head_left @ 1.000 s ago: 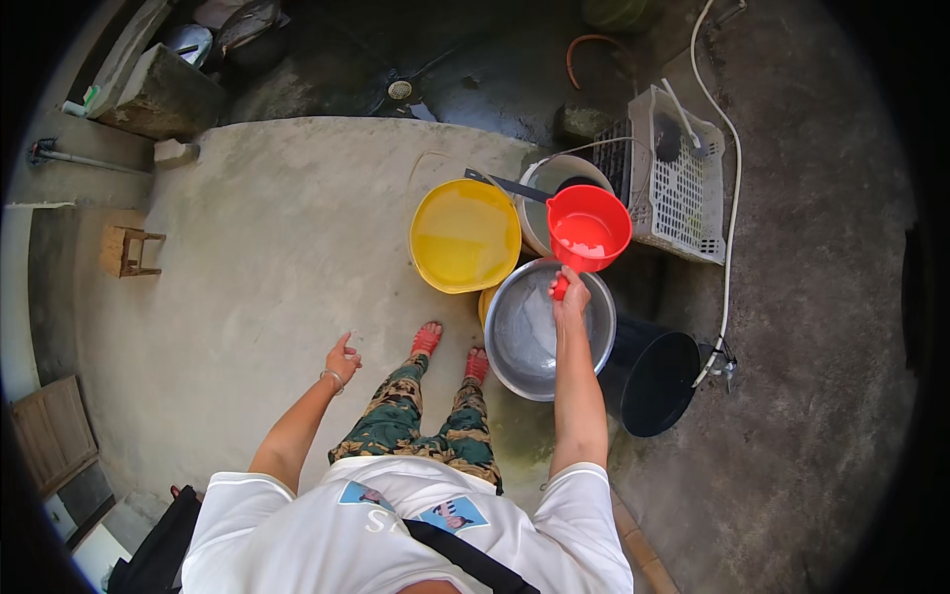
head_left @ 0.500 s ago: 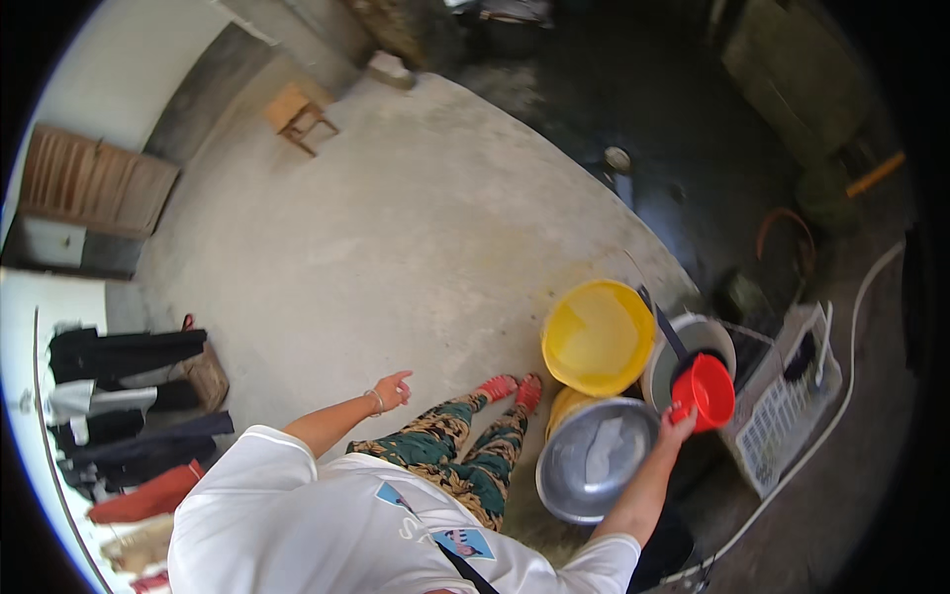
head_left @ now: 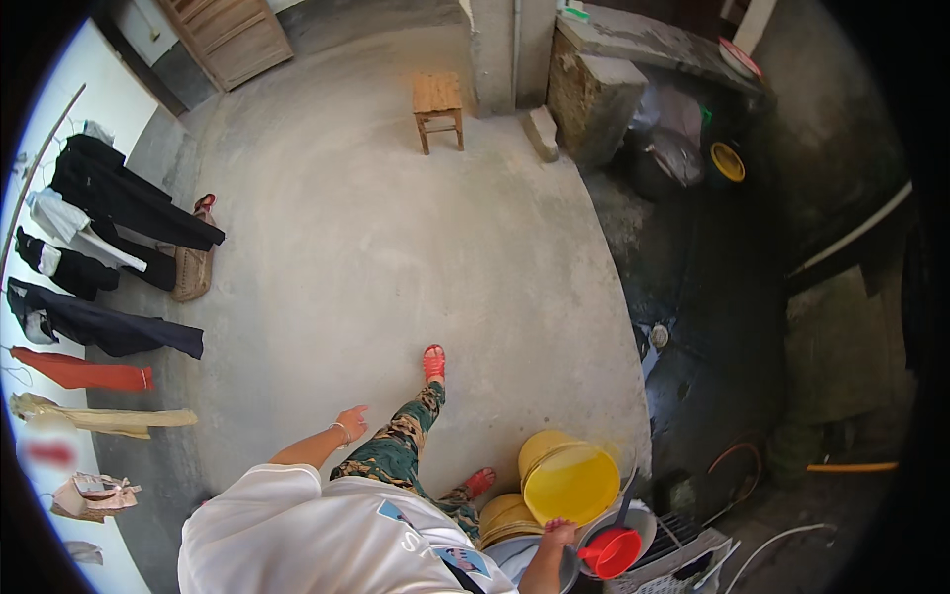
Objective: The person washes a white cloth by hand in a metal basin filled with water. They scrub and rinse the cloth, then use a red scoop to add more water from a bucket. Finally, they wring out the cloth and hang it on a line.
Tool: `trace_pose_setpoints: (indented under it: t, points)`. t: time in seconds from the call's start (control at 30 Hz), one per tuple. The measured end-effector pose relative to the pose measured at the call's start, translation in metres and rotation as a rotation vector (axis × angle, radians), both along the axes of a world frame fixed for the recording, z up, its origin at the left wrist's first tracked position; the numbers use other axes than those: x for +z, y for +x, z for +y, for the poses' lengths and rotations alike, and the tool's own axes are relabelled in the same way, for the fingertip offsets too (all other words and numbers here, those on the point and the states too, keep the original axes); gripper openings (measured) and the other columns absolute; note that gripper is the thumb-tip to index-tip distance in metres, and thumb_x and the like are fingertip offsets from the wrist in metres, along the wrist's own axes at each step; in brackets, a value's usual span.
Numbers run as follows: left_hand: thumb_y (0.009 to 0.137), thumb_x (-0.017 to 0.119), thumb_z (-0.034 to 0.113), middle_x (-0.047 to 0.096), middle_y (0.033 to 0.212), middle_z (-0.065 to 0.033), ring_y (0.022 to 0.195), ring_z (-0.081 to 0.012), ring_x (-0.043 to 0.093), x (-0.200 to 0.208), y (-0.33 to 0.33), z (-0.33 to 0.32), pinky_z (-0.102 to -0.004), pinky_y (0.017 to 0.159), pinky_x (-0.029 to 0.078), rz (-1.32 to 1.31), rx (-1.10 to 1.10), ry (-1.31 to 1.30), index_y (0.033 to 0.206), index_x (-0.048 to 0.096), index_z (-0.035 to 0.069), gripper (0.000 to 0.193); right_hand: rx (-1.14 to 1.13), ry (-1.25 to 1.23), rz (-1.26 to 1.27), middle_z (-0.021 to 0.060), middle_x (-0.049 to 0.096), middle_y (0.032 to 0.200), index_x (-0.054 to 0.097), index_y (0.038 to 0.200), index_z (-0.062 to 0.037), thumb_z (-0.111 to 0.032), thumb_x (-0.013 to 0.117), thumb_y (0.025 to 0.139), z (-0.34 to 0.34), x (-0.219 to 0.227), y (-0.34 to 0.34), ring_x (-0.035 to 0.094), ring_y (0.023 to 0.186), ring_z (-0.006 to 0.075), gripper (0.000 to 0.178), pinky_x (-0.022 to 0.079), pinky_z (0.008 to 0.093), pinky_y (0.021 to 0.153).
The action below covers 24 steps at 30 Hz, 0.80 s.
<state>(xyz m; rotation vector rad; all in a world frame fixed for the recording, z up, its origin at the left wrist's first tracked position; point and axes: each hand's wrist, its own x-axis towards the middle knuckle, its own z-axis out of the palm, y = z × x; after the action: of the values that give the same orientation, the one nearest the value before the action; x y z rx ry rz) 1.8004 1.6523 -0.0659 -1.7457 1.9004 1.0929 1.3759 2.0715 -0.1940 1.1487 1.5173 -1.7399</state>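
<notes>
A person's right hand (head_left: 559,532) grips a red scoop (head_left: 611,551) level over the basins beside a yellow bucket (head_left: 567,480), while the empty left hand (head_left: 349,423) hangs loosely open, out for balance.

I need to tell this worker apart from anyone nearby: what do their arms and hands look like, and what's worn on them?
Short white sleeves end above the elbows; both forearms are bare. The left hand has a thin pale bracelet at the wrist. The right hand shows no glove; whether it has a ring or band is too small to tell.
</notes>
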Motion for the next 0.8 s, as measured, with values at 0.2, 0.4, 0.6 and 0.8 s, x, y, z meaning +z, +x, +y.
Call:
trace_pose_setpoints:
  t: [0.2, 0.4, 0.6, 0.8]
  points:
    - [0.073, 0.059, 0.019, 0.06, 0.099, -0.0131, 0.091, -0.0269, 0.058, -0.033, 0.023, -0.102, -0.0346, 0.083, 0.046, 0.105, 0.25, 0.043, 0.123, 0.045, 0.009, 0.053, 0.26, 0.081, -0.012, 0.0017, 0.047, 0.058, 0.044, 0.074, -0.0124, -0.03, 0.04, 0.087, -0.206, 0.056, 0.003, 0.045, 0.047, 0.0152, 0.022, 0.039, 0.0285, 0.042]
    - [0.076, 0.058, 0.012, 0.058, 0.101, -0.0123, 0.08, -0.0224, 0.062, -0.009, 0.024, -0.236, -0.0315, 0.071, 0.049, 0.428, 0.567, -0.091, 0.123, 0.045, 0.008, 0.05, 0.664, -0.019, 0.006, 0.007, 0.054, 0.075, 0.046, 0.102, -0.0055, -0.041, 0.037, 0.091, -0.433, 0.064, -0.037, 0.051, 0.061, 0.0178, 0.038, 0.045, 0.0337, 0.053]
    - [0.078, 0.055, 0.004, 0.054, 0.099, -0.0085, 0.07, -0.0181, 0.062, 0.018, 0.033, -0.314, -0.028, 0.058, 0.051, 0.692, 1.101, -0.051, 0.124, 0.042, 0.008, 0.048, 0.977, -0.123, 0.147, 0.0097, 0.056, 0.079, 0.046, 0.104, -0.0032, -0.039, 0.041, 0.09, -0.679, 0.103, -0.062, 0.052, 0.062, 0.0192, 0.039, 0.046, 0.0347, 0.054]
    - [0.08, 0.054, 0.007, 0.053, 0.1, -0.009, 0.075, -0.0201, 0.062, -0.014, 0.058, -0.328, -0.0304, 0.058, 0.051, 0.703, 1.398, -0.051, 0.127, 0.038, 0.009, 0.05, 1.109, -0.171, 0.187, 0.009, 0.059, 0.079, 0.048, 0.1, -0.0035, -0.032, 0.047, 0.088, -0.912, 0.103, -0.046, 0.052, 0.06, 0.0174, 0.031, 0.046, 0.0317, 0.052]
